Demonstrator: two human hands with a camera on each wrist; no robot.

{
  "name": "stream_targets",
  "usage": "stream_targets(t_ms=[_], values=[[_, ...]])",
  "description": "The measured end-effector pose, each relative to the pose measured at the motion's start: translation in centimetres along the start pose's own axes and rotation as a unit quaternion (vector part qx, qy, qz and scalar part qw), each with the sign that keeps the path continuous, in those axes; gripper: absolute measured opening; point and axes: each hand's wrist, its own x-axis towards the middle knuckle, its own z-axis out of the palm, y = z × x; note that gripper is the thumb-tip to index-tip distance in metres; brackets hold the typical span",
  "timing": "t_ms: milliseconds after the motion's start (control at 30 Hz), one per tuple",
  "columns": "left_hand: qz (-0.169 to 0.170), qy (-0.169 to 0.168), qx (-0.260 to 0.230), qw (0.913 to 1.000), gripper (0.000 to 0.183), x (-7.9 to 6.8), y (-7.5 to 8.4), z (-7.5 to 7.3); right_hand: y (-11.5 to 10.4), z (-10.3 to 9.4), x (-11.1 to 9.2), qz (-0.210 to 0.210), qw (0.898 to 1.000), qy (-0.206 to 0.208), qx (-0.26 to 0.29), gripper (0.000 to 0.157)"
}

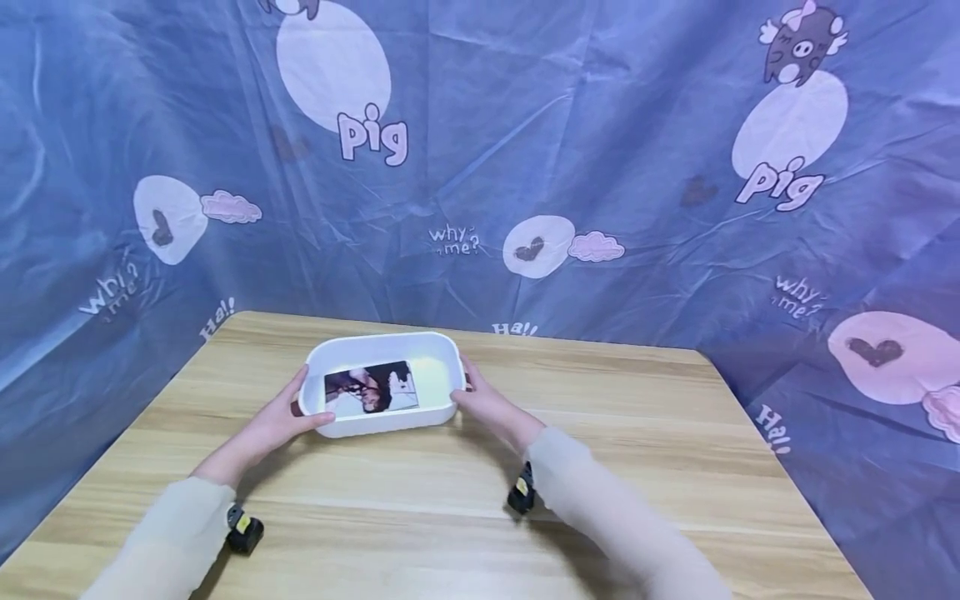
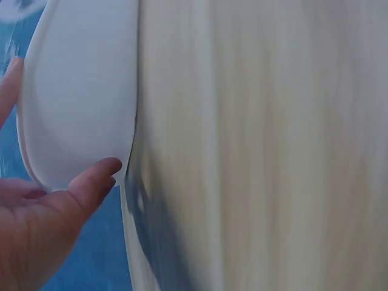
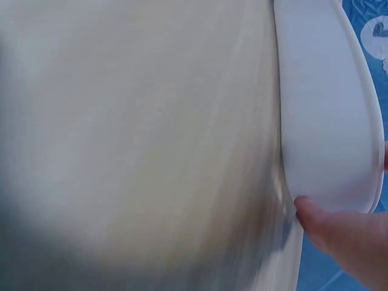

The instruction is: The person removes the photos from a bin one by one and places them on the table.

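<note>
A white rectangular plastic basin (image 1: 390, 423) with rounded corners is at the far left part of the table in the head view. Inside it lies a printed photo (image 1: 371, 389) showing a dark-haired person. My left hand (image 1: 281, 418) holds the basin's left end, thumb along the near side and fingers round the end wall. At the opposite end, my right hand (image 1: 486, 403) grips the wall, its thumb on the near corner. Both wrist views show the basin's smooth outer wall, with the left thumb (image 2: 94, 182) and the right thumb (image 3: 318, 221) pressed to it.
The wood-grain table (image 1: 420, 517) extends toward me and to the right of the basin. Behind it hangs a blue cloth (image 1: 480, 167) printed with pigs and words. Small black cameras (image 1: 244, 531) are strapped to both wrists over light sleeves (image 1: 161, 537).
</note>
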Motion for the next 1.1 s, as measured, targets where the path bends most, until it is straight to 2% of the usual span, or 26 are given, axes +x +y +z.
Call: stream_targets(t_ms=[167,333,433,533,633,733,800,867,1100], values=[[0.021,-0.01,-0.003,0.9997,0.111,-0.1,1.6,3.2,1.0,-2.4,-3.7,0.0,1.0,0.021,-0.003,0.087],[0.047,-0.026,0.017,0.9984,0.11,-0.7,3.2,6.0,2.0,-4.4,-7.7,-0.009,0.999,0.039,-0.02,0.084],[0.057,-0.04,-0.01,0.9975,0.108,-0.9,3.8,7.4,2.5,-5.3,-10.0,0.001,0.998,0.059,-0.02,0.084],[0.055,-0.058,-0.07,0.9943,0.103,-1.1,4.2,8.5,3.0,-6.2,-12.1,0.012,0.997,0.078,-0.011,0.085],[0.034,-0.075,-0.148,0.9855,0.099,-1.6,4.5,9.2,3.3,-6.9,-13.9,0.021,0.996,0.088,0.0,0.086],[0.005,-0.094,-0.24,0.9663,0.093,-2.3,4.5,9.5,3.5,-7.3,-14.9,0.024,0.996,0.081,0.004,0.087],[-0.013,-0.099,-0.282,0.9541,0.089,-2.7,4.4,9.5,3.5,-7.6,-15.4,0.022,0.997,0.074,0.007,0.088],[-0.026,-0.104,-0.308,0.9452,0.086,-3.0,4.3,9.5,3.6,-7.8,-15.7,0.019,0.998,0.062,0.014,0.089],[-0.049,-0.123,-0.347,0.9283,0.081,-2.9,3.8,9.0,3.7,-7.9,-16.3,0.017,0.998,0.043,0.041,0.091]])
